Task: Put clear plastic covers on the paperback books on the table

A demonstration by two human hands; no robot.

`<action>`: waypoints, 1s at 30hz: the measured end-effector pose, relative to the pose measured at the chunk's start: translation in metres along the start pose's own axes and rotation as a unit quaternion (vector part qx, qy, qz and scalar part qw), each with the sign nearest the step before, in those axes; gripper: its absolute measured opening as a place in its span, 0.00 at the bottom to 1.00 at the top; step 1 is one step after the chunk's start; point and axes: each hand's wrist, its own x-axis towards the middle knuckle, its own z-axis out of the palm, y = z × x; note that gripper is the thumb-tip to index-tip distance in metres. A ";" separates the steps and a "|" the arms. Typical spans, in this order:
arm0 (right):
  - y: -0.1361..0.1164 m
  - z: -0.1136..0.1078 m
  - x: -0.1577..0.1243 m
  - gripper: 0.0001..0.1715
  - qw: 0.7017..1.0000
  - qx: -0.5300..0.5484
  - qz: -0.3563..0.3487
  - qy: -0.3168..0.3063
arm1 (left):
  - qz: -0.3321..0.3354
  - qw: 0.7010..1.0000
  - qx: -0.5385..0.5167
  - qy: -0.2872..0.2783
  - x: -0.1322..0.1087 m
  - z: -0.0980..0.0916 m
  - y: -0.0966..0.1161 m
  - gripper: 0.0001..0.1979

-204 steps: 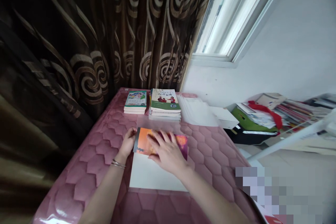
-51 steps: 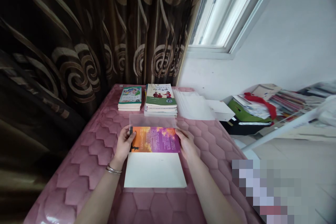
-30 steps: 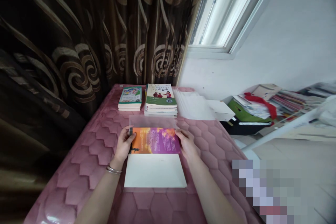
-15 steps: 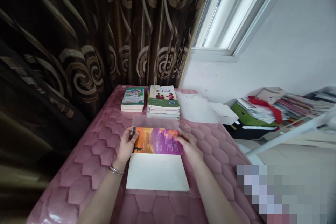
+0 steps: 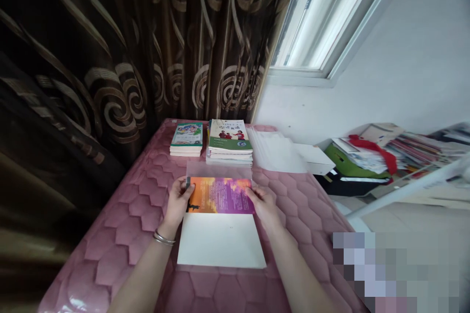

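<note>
Orange-purple cover (image 5: 221, 196) — hands (image 5: 178, 203) pinch its side edges; pink quilting (image 5: 125, 234) stretches beyond both.

Dark brown curtain (image 5: 176, 34) with pale swirls along back; window (image 5: 312, 19) with pale frame to its right, set in white wall (image 5: 411, 54); by curtain, low book stack (image 5: 186, 139), green-bordered cover on top, beside taller book stack (image 5: 229, 142) topped with white-and-green cover; white box (image 5: 317, 160) farther right; past it, green-and-black container (image 5: 343, 160) heaped with papers (image 5: 358, 155), red strip (image 5: 384, 155) draped over; white bar (image 5: 407, 191) slanting at right, pale floor (image 5: 400, 220) below
</note>
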 end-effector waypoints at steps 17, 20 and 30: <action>-0.004 0.006 -0.006 0.17 0.996 0.081 0.028 -0.003 | -0.020 1.000 0.017 0.011 -0.003 0.002 0.001 0.16; -0.004 0.004 -0.006 0.18 0.999 0.052 0.010 -0.010 | -0.019 1.000 0.013 0.012 -0.002 0.004 0.001 0.17; -0.004 0.011 -0.004 0.22 0.994 -0.054 -0.077 0.061 | -0.001 0.998 0.054 0.032 0.006 0.003 -0.006 0.18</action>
